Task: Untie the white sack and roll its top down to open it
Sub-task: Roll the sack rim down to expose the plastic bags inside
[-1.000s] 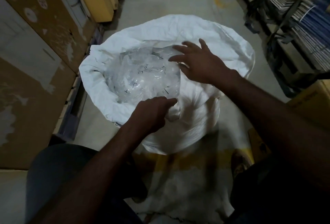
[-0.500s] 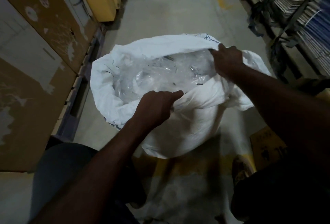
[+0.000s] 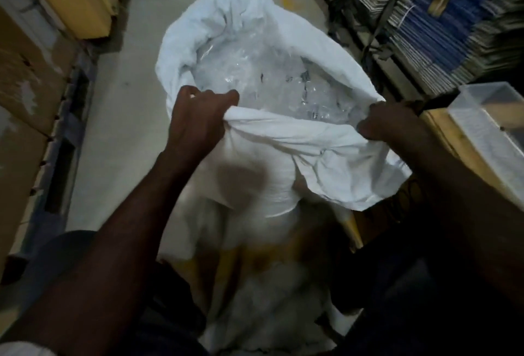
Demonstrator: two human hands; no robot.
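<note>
- Concrete floor (image 3: 119,117) of a narrow store aisle carries everything: cartons (image 3: 25,78) line its left edge, racks of stacked blue-edged stock (image 3: 459,32) its right.
- One sack (image 3: 283,185) stands upright mid-aisle, just in front of the person, with its mouth wide open and no tie visible, so the untying looks done.
- One clear liner (image 3: 269,78) shows inside the mouth; what it holds is too blurred to tell.
- Left hand (image 3: 195,120) is closed in a fist on the near rim, at its left end.
- Right hand (image 3: 388,123) is likewise clenched on the near rim, at its right end.
- Two hands set apart on one edge keep the cloth taut between them, probably so it turns over evenly.
- Near rim already folds outward; a flap hangs down the sack's right side, so the rolling seems partly done.
- Far rim stands taller and crumpled, apparently not yet rolled.
- One clear tub (image 3: 487,123) sits on a wooden surface at the right edge, near the right hand.
</note>
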